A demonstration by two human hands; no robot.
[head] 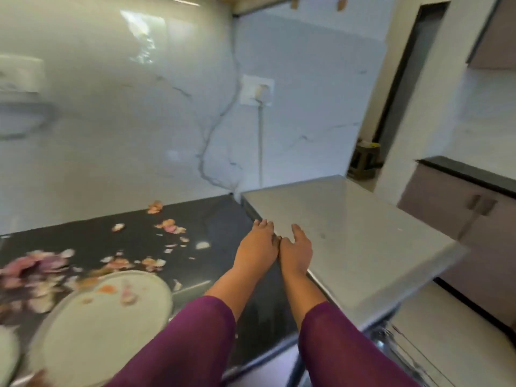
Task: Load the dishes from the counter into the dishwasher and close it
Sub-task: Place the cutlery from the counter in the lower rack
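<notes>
At the near edge of the dishwasher top [363, 233], left hand [258, 247] and right hand [296, 254] lie together, fingers slack, holding nothing, likely bracing; dirty plates [106, 317] wait at eight o'clock on the dark surface [217, 219]

Long magenta sleeves [195, 339], bare hands [258, 247]

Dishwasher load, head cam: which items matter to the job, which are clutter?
Job: large plate, second plate at left edge, grey dishwasher top, wire rack below it, left hand, right hand.
Clutter: onion peels, wall socket, stool.
</notes>
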